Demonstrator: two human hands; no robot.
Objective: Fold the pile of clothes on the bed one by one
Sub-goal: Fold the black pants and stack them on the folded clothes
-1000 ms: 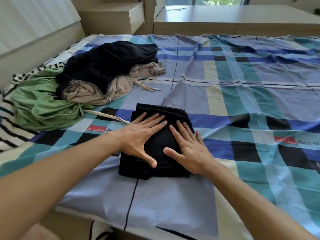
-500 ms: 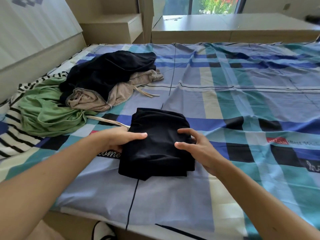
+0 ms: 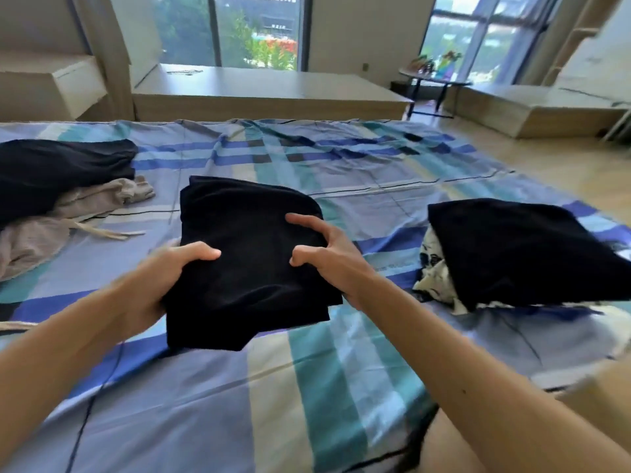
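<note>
You hold the folded black garment over the middle of the plaid sheet. Your left hand grips its left edge, and your right hand grips its right edge with curled fingers. The unfolded black top and beige garment lie far left, and the folded dark stack lies to the right.

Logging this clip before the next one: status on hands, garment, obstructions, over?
Left hand and right hand both grip the folded black garment, seemingly off the bed. Folded stack lies at right, unfolded pile at left. Path between looks clear.
</note>
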